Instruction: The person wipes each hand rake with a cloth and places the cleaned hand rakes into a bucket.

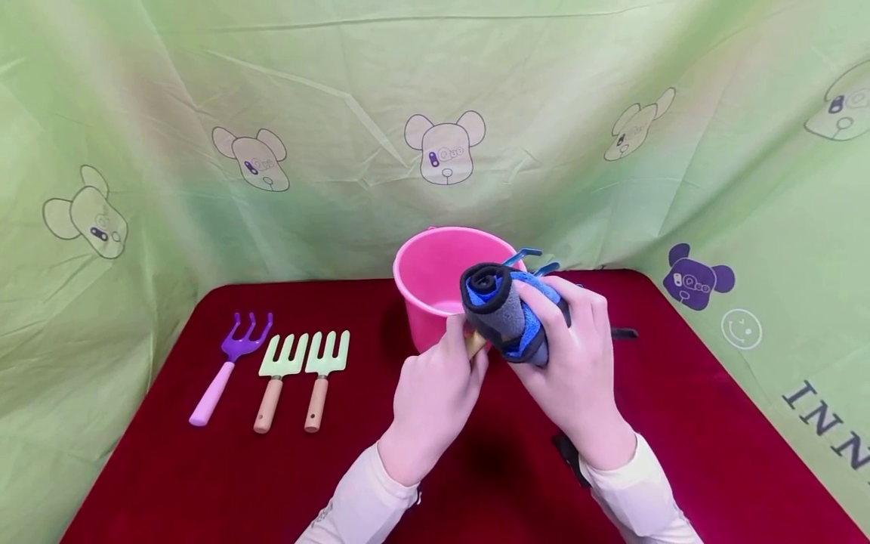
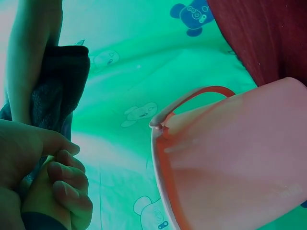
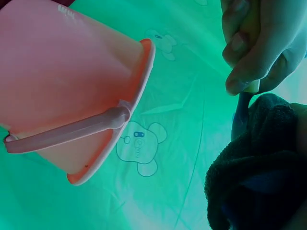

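Observation:
In the head view my left hand [image 1: 438, 397] grips the pale wooden handle [image 1: 476, 344] of a hand rake. Blue prongs [image 1: 523, 255] of the rake poke out behind a blue and grey cloth [image 1: 492, 302] with black edging. My right hand [image 1: 578, 355] holds this bunched cloth around the tool's metal part. The left wrist view shows the left fingers [image 2: 69, 189] curled round the handle. A dark neck [image 3: 240, 117] runs from the handle into the cloth in the right wrist view. Most of the rake's head is hidden by the cloth.
A pink bucket [image 1: 414, 310] stands just behind the hands. To the left on the red tabletop [image 1: 272, 483] lie a purple hand rake [image 1: 238, 346] and two pale green hand forks [image 1: 282, 359]. A dark strip [image 1: 624, 332] shows beyond the right hand. Green printed fabric [image 1: 340, 189] encloses the table.

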{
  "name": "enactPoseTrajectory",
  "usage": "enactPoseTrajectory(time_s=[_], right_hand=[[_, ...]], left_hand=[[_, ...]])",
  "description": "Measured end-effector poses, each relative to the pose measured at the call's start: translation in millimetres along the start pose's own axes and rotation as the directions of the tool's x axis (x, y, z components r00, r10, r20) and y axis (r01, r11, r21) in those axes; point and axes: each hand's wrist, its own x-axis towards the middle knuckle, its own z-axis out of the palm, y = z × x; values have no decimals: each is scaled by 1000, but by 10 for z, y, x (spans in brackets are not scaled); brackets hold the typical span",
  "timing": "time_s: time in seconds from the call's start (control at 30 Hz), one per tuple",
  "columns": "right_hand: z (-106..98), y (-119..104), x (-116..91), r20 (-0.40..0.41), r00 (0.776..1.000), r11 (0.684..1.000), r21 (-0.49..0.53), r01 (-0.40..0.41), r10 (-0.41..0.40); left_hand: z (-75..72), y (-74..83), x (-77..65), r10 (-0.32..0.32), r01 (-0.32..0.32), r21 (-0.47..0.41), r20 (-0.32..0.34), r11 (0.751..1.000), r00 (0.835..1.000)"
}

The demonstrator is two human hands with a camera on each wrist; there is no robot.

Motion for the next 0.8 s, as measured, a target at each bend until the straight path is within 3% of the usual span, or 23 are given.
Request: enactPoseTrajectory(time_s=[0.8], right_hand=[[-3, 119, 22, -93, 994, 998, -20, -59, 57]], left_hand=[[9, 5, -10, 68, -68, 60, -4, 996, 998]])
